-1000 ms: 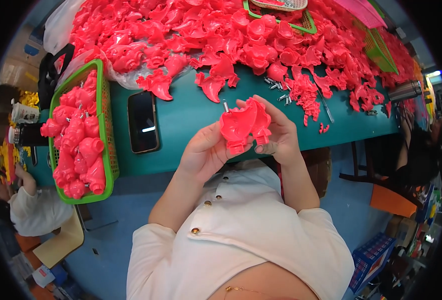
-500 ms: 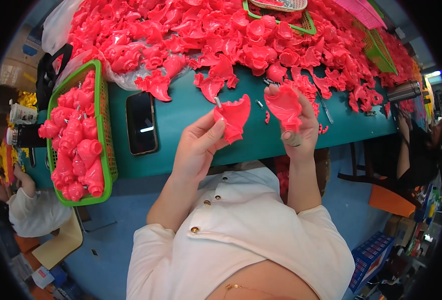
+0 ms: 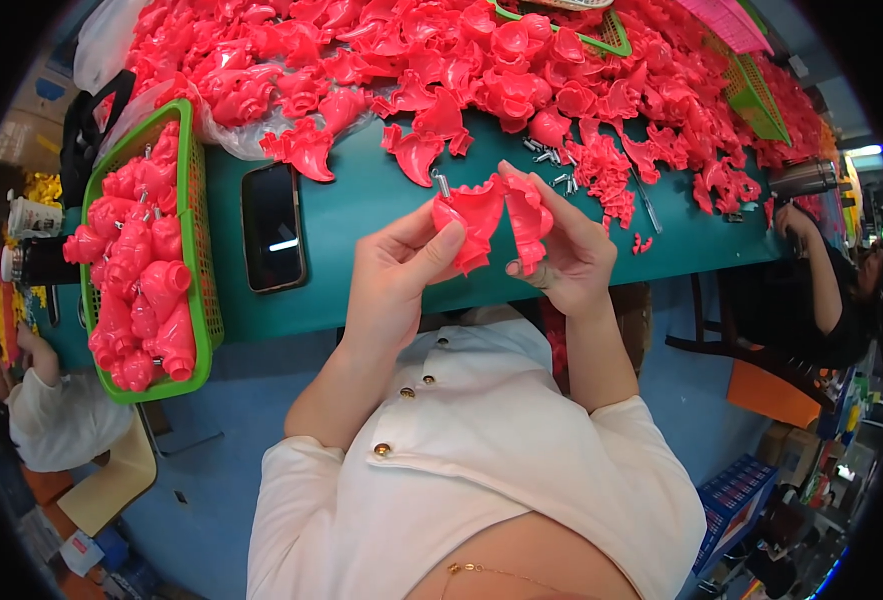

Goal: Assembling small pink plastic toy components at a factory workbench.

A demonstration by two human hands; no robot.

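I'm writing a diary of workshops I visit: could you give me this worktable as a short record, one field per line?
Left hand: holds a curved pink-red shell, a small silvery part at its top
Right hand: holds a second shell, close beside the first; whether they touch is unclear
Table surface: green
Far side: large heap of loose pink-red pieces
Left side: dark-screened phone, then a green basket of rounded pink-red parts
Beyond the hands: scattered small metal parts
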